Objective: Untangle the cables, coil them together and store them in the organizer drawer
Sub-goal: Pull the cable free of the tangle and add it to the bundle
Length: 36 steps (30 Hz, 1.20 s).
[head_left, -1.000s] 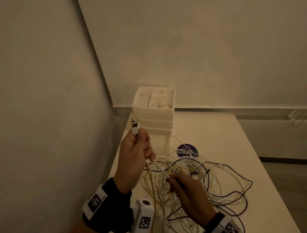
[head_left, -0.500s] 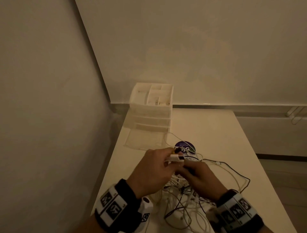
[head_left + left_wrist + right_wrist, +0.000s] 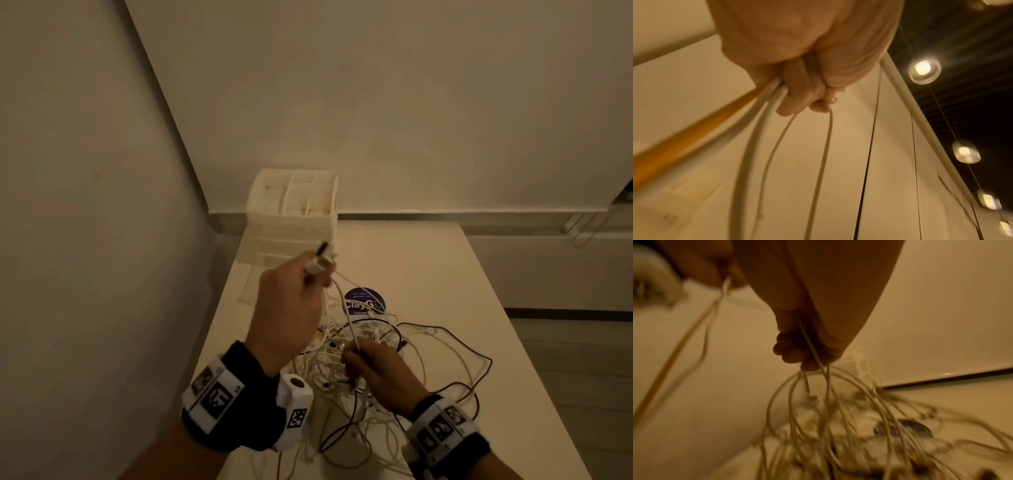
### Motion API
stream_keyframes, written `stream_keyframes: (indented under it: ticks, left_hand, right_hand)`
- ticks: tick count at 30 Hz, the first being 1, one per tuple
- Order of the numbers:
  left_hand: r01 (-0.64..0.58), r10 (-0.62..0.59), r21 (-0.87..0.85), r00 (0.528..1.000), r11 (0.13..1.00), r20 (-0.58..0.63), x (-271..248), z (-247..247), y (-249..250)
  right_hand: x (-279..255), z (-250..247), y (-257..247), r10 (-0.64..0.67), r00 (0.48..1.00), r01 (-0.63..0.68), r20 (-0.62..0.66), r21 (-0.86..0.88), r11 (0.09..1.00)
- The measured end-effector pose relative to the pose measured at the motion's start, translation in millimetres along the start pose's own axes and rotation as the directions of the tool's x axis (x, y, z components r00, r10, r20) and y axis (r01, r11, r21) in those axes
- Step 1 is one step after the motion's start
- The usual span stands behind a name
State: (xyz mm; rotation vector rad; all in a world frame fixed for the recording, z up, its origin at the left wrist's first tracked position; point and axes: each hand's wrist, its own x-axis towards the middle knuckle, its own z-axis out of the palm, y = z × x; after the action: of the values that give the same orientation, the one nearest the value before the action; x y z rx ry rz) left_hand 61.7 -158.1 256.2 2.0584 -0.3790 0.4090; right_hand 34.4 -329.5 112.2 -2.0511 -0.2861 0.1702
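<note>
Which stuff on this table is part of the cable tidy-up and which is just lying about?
Part of the job:
- cable tangle
- white cables in the left hand
- strand pinched by the right hand
- organizer

Just there:
- purple sticker
- table

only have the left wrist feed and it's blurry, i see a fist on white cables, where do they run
observer: The cables drop from the left hand into a tangle on the table.
operator: right hand doing anything
observer: The right hand pinches a white cable just above the tangle.
operator: drawer ready
observer: The organizer stands at the table's far left corner, and its bottom drawer looks pulled out.
</note>
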Motion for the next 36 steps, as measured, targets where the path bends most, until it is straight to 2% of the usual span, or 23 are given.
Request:
stream_keyframes:
  ticks: [3,7,10,12,14,19,21,23,26,29,32,36]
  left_hand:
    - [-0.016,-0.002,-0.093,0.981,0.996,-0.192,9,-22,7]
    - [-0.003,-0.008,-0.043,0.968,0.999,-0.25,2,-40,-8]
    - [0.008,0.014,0.159,0.991,0.987,-0.136,-7,-49,-21]
    - [0.013,0.006,0.318,0.998,0.948,-0.057,-12,-53,-26]
    - [-0.021,0.008,0.395,0.999,0.918,0.034,-15,-54,-25]
    - [0.036,-0.05,0.053,0.961,0.998,0.271,-25,-30,-8]
    - [-0.026,0.012,0.033,0.931,0.999,0.365,-30,-13,-7]
    - [-0.097,0.052,0.087,0.909,0.992,0.413,-33,1,-11]
    - [-0.125,0.055,0.183,0.937,0.975,0.345,-29,2,-13]
    - [-0.112,0.071,0.159,0.967,0.981,0.245,-22,-7,-14]
    - [-0.088,0.063,0.15,0.985,0.985,0.162,-19,-13,-13]
    - [-0.088,0.09,0.108,0.996,0.99,-0.012,-15,-25,-9]
  right_hand:
    - [-2,13,41,0.096,0.994,-0.096,-0.06,0.006,0.995]
    - [2,10,58,0.136,0.986,-0.14,-0.091,-0.039,0.989]
    - [6,3,47,0.133,0.981,-0.128,-0.141,0.048,0.991]
    - [6,-4,36,0.106,0.978,-0.092,-0.179,0.087,0.992]
    - [6,-10,21,0.05,0.984,-0.034,-0.169,0.093,0.995]
    - [5,-20,-29,-0.102,0.992,0.106,-0.08,0.047,0.993]
    - [5,-23,-52,-0.159,0.987,0.161,-0.037,0.069,0.984]
    - [5,-30,-73,-0.181,0.983,0.182,-0.022,0.121,0.976]
    - [1,-45,-88,-0.162,0.983,0.176,-0.082,0.215,0.961]
    - [-3,-57,-83,-0.103,0.984,0.145,-0.144,0.326,0.934]
    - [-6,-48,-73,-0.121,0.989,0.14,-0.081,0.293,0.946]
    - [-12,-20,-48,-0.074,0.996,0.086,-0.049,0.306,0.948]
